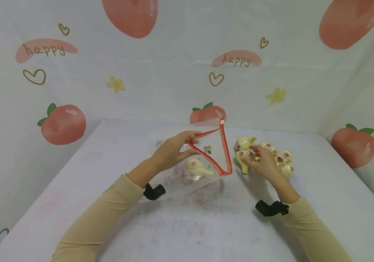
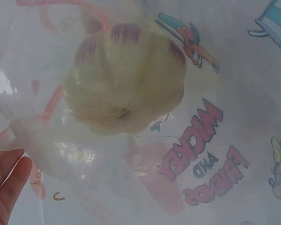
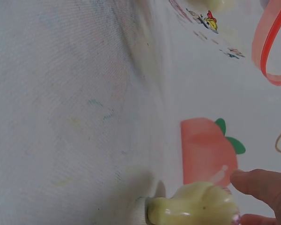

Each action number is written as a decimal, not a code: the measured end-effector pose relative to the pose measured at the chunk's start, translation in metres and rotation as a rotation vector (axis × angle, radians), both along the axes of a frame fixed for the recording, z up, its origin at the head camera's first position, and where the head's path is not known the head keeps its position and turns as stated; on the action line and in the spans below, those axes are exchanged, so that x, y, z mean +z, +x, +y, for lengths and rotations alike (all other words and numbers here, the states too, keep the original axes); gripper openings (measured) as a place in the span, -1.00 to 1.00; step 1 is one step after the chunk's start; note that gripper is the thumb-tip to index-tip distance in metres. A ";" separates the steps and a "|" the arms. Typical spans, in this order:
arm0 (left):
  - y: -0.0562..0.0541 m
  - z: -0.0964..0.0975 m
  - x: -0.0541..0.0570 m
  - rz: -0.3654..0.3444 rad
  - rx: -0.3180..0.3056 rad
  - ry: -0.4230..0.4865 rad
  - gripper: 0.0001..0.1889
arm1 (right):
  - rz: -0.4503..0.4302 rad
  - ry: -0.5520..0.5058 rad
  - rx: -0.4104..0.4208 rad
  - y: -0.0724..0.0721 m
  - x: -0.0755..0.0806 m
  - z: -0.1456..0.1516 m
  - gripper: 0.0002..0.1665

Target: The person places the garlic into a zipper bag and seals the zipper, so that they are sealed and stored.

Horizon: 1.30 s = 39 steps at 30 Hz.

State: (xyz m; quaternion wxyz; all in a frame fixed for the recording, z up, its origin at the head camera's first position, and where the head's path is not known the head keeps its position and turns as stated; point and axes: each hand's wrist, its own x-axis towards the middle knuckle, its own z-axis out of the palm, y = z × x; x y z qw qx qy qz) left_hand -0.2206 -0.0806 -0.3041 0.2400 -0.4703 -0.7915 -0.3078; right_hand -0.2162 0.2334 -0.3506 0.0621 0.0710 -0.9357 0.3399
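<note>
Pinching in the left hand (image 1: 172,151) one lip of the red zip rim (image 1: 226,149) of a clear printed bag (image 1: 173,180), curling thumb and fingers over the edge. Holding this bag tilted above the middle of the white table (image 1: 190,225), turning its parted mouth toward the table's right edge. Containing, visible through the film, a single garlic bulb (image 1: 194,167), pointing its neck likewise toward the right edge. Counting next a cluster of loose garlic bulbs (image 1: 284,156), lying close together toward the table's far right corner. Singling out the front-left bulb (image 1: 244,165) of that cluster, lying just to the right of the bag's mouth, running its long axis roughly from far edge to near edge, and pointing its neck at the near edge. Placing it directly by the thumb and forefinger of the right hand (image 1: 263,162), by far the nearer hand of the two. Posing the right hand low over the cluster, slanting in from the table's near right corner, bending slightly at the wrist and aiming the fingers toward the far edge and the bag. Parting thumb and forefinger moderately beside the front-left bulb, showing no firm hold on anything; being unable to tell, from either view, touching from just apart.
</note>
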 end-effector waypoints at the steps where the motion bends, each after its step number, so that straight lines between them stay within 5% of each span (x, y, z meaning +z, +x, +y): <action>1: 0.000 0.000 0.000 0.003 0.000 0.000 -0.55 | 0.001 0.005 0.001 0.000 -0.001 0.000 -0.37; 21: -0.001 0.002 -0.002 0.037 -0.009 -0.006 -0.58 | -0.056 0.019 -0.009 -0.005 -0.010 0.002 -0.34; 39: 0.000 0.003 -0.003 0.024 -0.005 -0.009 -0.58 | -0.009 0.041 -0.015 -0.011 -0.022 0.000 -0.30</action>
